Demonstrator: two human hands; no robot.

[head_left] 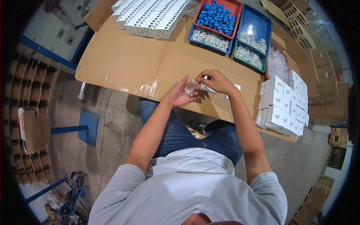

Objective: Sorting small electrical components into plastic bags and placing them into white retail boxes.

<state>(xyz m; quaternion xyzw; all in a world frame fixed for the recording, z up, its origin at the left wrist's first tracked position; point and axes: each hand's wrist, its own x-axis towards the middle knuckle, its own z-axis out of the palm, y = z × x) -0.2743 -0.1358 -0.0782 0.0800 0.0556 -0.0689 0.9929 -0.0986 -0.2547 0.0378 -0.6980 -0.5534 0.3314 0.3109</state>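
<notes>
Over the near edge of the cardboard-topped table, my left hand is turned palm up with its fingers curled round a small clear plastic bag. Something small and whitish shows inside the bag. My right hand is just to the right, its thumb and fingertips pinched together close to the bag's edge. What sits in that pinch is too small to make out. Beneath the right hand lies a white printed item, partly covered by it. Another flat white piece lies by the right wrist.
Rows of white cartons stand at the back left. A red tray of blue parts and blue and green trays of white parts sit behind. Stacked white boxes and a bin of clear bags are at right.
</notes>
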